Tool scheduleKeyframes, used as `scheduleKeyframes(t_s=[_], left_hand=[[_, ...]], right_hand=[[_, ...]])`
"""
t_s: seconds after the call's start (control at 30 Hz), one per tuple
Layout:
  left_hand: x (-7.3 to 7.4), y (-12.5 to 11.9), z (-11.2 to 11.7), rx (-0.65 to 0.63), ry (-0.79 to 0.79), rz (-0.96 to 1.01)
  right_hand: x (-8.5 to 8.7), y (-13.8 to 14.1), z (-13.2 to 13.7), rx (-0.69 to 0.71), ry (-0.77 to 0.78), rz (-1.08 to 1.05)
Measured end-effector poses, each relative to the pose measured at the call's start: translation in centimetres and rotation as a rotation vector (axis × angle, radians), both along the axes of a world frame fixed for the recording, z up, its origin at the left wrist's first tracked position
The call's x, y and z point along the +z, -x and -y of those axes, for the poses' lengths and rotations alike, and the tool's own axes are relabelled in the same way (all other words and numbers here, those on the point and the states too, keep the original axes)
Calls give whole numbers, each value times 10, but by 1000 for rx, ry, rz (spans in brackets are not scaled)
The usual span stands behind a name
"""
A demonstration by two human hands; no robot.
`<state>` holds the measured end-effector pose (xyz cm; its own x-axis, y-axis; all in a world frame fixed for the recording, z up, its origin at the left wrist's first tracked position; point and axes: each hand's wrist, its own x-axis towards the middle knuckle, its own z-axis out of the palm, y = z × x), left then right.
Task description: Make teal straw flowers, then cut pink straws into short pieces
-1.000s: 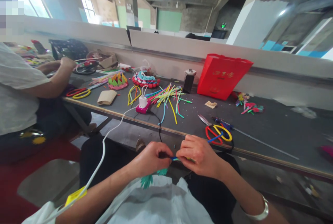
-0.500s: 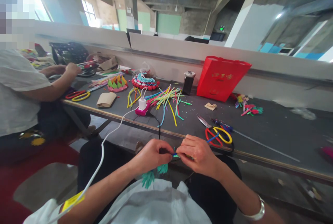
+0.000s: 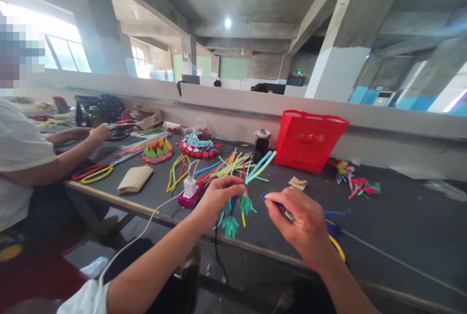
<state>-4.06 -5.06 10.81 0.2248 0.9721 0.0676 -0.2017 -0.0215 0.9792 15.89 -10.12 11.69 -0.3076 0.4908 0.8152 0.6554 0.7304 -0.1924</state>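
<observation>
My left hand (image 3: pixel 222 195) pinches a bunch of green pipe-cleaner flowers (image 3: pixel 230 226), held with the heads hanging down. Pale blue and green stems (image 3: pixel 260 165) stick up to the right from its fingers, and something dark blue is around the bunch below the fingertips. My right hand (image 3: pixel 297 217), apart from the left, is closed on a blue pipe cleaner (image 3: pixel 264 197); its curled tip shows at the fingertips and a blue length trails past the wrist. A small metallic bit also shows in that hand; its kind is unclear. Scissors with a yellow handle (image 3: pixel 337 247) are partly hidden behind the right wrist.
Loose pipe cleaners (image 3: pixel 233 161), a purple socket block (image 3: pixel 188 198) with white plug, a brown paper packet (image 3: pixel 134 179), a paper crown (image 3: pixel 157 152), a red bag (image 3: pixel 310 141) and a dark bottle (image 3: pixel 261 145) stand or lie on the table. A co-worker (image 3: pixel 22 144) sits left.
My hands have risen from above my lap to over the table edge and moved apart. The flower bunch has come up with the left hand, its stems now showing. The view has tilted up.
</observation>
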Motion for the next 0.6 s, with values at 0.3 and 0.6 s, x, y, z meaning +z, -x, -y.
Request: scheduleKeyframes(t_s=[0.3,0.6], left_hand=[[-4,-28,-50,-98,204,205],[-31,-40,-76,25,127,213]], right_hand=[[-7,7,-77,39,321,-290],[-21,6,-102,50,484,-422]])
